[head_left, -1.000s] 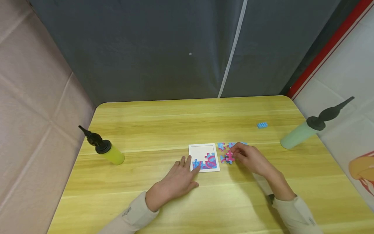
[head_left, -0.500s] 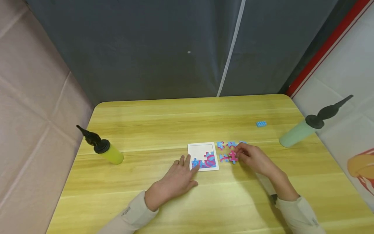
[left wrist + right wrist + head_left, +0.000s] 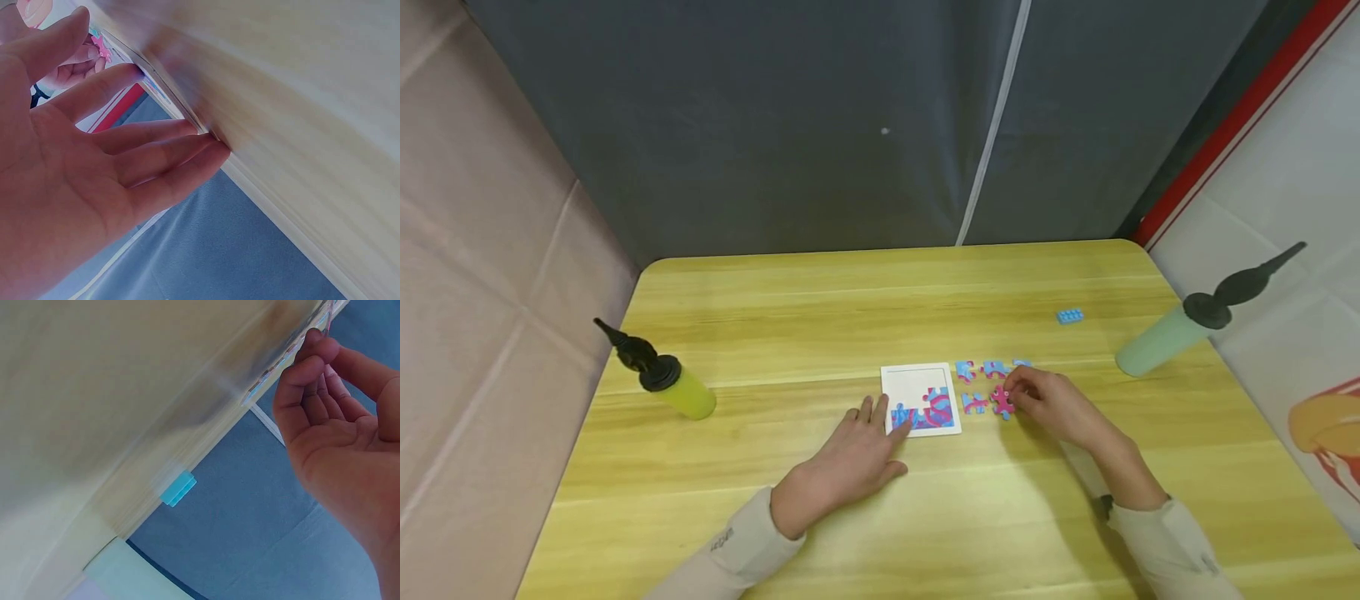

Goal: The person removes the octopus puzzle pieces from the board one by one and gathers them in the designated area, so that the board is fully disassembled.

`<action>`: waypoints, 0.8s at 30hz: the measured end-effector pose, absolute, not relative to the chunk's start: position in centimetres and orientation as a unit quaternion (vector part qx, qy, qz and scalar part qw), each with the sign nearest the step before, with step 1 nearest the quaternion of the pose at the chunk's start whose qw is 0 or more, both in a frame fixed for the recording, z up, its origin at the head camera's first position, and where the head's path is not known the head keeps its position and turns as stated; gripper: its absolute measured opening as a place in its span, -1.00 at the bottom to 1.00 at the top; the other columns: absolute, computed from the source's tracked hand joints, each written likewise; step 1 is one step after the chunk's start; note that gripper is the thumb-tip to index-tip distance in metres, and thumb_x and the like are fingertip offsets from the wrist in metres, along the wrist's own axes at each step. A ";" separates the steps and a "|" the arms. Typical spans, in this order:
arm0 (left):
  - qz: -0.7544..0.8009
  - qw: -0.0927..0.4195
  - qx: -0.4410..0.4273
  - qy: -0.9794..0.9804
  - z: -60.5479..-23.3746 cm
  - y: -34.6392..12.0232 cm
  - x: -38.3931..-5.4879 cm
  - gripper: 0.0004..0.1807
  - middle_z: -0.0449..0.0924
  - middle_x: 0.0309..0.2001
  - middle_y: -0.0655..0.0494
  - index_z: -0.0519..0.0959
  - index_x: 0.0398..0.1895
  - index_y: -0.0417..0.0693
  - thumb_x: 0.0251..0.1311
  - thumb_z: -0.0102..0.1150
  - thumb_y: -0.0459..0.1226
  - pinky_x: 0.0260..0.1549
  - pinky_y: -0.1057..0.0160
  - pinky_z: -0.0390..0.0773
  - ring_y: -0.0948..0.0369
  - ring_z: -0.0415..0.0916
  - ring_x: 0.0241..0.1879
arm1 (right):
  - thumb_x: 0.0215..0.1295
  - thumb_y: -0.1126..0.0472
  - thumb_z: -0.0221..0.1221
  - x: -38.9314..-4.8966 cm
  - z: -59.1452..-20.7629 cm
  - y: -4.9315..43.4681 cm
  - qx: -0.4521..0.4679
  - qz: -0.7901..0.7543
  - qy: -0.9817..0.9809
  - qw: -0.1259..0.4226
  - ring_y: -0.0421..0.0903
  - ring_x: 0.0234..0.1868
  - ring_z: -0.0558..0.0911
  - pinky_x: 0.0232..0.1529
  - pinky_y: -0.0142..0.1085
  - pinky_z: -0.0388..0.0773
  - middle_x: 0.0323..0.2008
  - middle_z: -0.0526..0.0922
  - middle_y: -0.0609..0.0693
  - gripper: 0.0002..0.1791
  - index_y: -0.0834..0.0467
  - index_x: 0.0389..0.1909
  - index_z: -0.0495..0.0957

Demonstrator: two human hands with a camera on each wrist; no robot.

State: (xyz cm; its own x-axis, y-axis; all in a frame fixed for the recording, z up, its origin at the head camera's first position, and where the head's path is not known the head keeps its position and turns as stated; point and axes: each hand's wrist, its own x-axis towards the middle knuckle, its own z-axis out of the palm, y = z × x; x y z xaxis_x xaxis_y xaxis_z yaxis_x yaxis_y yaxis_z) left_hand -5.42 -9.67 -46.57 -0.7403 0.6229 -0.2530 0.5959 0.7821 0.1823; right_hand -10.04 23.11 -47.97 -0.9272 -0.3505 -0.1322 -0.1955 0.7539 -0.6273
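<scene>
A white square puzzle tray (image 3: 904, 383) lies mid-table with joined pink-and-blue pieces (image 3: 937, 411) along its bottom and up its right side. My left hand (image 3: 852, 468) rests with straight, spread fingers on the tray's lower left edge; the left wrist view shows the fingertips at that edge. Right of the tray, my right hand (image 3: 1054, 406) pinches a pink puzzle piece (image 3: 1002, 402) between thumb and fingers. Loose puzzle pieces lie around it: one (image 3: 974, 403) to its left and a row (image 3: 994, 368) behind, partly hidden by the hand.
A blue toy brick (image 3: 1070, 317) lies at the back right of the wooden table (image 3: 775, 333). A yellow bottle with a black pump top (image 3: 688, 393) stands left, and a pale green one (image 3: 1161, 343) stands right. A dark curtain (image 3: 775, 125) hangs behind.
The right hand has shifted the pink puzzle piece slightly rightward, away from the neighbouring loose piece, and turned it a little. The left hand has stayed on the tray.
</scene>
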 end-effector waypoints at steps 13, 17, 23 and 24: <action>0.052 0.153 0.325 0.932 -46.7 -9.7 -5.5 -0.33 0.23 0.50 -0.46 0.40 0.52 0.06 0.44 0.14 0.11 0.39 -0.20 0.40 -0.36 0.26 0.48 | 0.45 0.37 0.14 -10.4 -48.1 23.1 -0.142 -0.297 0.934 0.136 -0.16 -0.28 0.59 -0.23 -0.32 0.57 -0.30 0.72 -0.02 -0.90 0.23 -0.14 0.62; 0.049 0.150 0.328 0.931 -46.7 -9.7 -5.5 -0.33 0.24 0.49 -0.46 0.39 0.52 0.06 0.45 0.14 0.11 0.38 -0.19 0.42 -0.36 0.27 0.47 | 0.45 0.37 0.15 -10.5 -48.2 23.1 -0.143 -0.295 0.935 0.136 -0.15 -0.27 0.60 -0.22 -0.31 0.58 -0.29 0.72 -0.02 -0.91 0.23 -0.14 0.62; 0.046 0.143 0.333 0.931 -46.7 -9.7 -5.6 -0.33 0.27 0.48 -0.46 0.40 0.51 0.05 0.44 0.15 0.10 0.35 -0.18 0.44 -0.35 0.30 0.45 | 0.46 0.37 0.16 -10.5 -48.1 22.7 -0.146 -0.306 0.932 0.126 -0.17 -0.25 0.62 -0.22 -0.33 0.58 -0.29 0.74 -0.04 -0.91 0.20 -0.15 0.63; 0.045 0.141 0.334 0.931 -46.7 -9.7 -5.5 -0.33 0.28 0.47 -0.47 0.41 0.51 0.05 0.44 0.16 0.10 0.35 -0.18 0.45 -0.35 0.31 0.45 | 0.46 0.37 0.16 -10.5 -48.1 22.6 -0.147 -0.309 0.931 0.127 -0.18 -0.26 0.62 -0.23 -0.34 0.58 -0.29 0.74 -0.05 -0.91 0.19 -0.15 0.63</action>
